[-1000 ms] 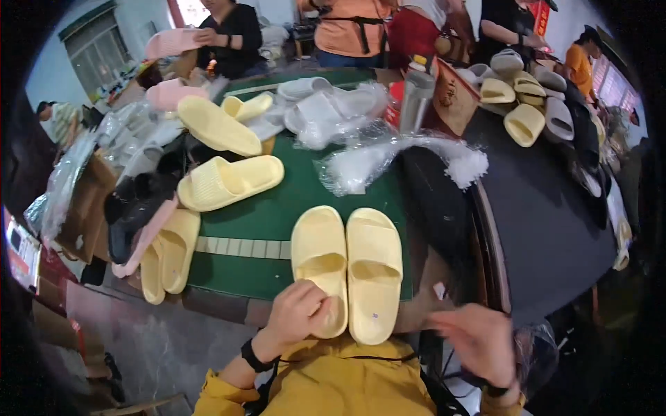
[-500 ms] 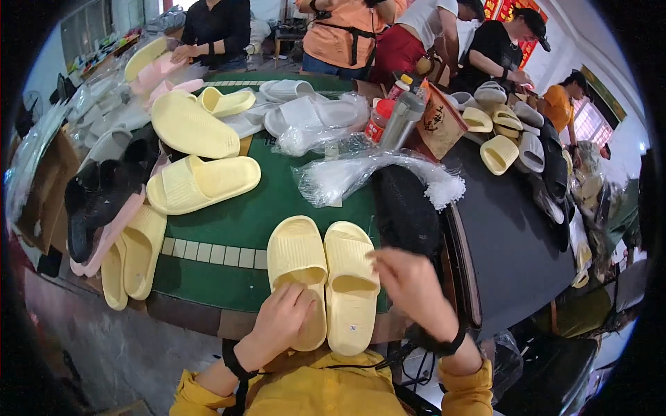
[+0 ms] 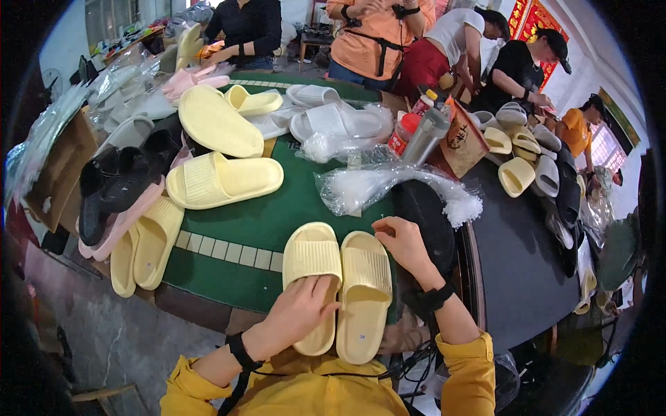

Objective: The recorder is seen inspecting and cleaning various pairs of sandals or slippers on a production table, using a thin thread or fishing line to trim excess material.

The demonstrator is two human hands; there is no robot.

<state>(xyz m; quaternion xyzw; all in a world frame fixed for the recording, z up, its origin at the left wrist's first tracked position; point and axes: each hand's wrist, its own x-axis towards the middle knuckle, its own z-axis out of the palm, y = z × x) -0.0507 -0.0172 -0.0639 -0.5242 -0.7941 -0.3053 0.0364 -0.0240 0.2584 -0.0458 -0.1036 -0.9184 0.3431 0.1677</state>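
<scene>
At the near edge of the green table [image 3: 277, 208], a pair of pale yellow slides [image 3: 340, 277] is lined up side by side, toes pointing away. The left hand [image 3: 298, 315] is laid flat, fingers released, on the heel of the left slide [image 3: 312, 260]. The right hand [image 3: 402, 243] is curled loosely at the toe of the right slide [image 3: 364, 291], gripping nothing. Even pressure at heel and toe is judged best for keeping the pair flush.

My left hand [image 3: 300, 313] lay flat, fingers spread forward; my right hand [image 3: 402, 243] reached ahead, fingers curled, its grip closed on nothing
</scene>
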